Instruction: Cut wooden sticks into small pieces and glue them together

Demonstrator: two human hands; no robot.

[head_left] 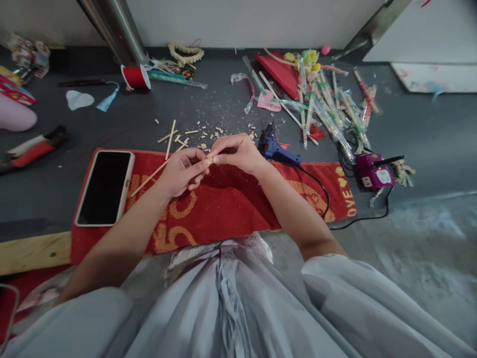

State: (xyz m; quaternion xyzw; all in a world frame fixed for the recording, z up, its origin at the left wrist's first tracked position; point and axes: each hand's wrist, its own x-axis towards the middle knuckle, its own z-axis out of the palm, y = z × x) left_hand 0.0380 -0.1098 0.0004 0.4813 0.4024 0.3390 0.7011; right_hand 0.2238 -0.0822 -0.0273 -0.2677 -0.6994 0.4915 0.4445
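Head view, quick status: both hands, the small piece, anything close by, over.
Left hand and right hand pinching small pale piece together. Glue gun beside right hand. Wood bits scattered just beyond.

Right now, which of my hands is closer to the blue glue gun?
Right. Your right hand is just left of the blue glue gun; your left hand is farther left, beyond the small pale piece both hands pinch.
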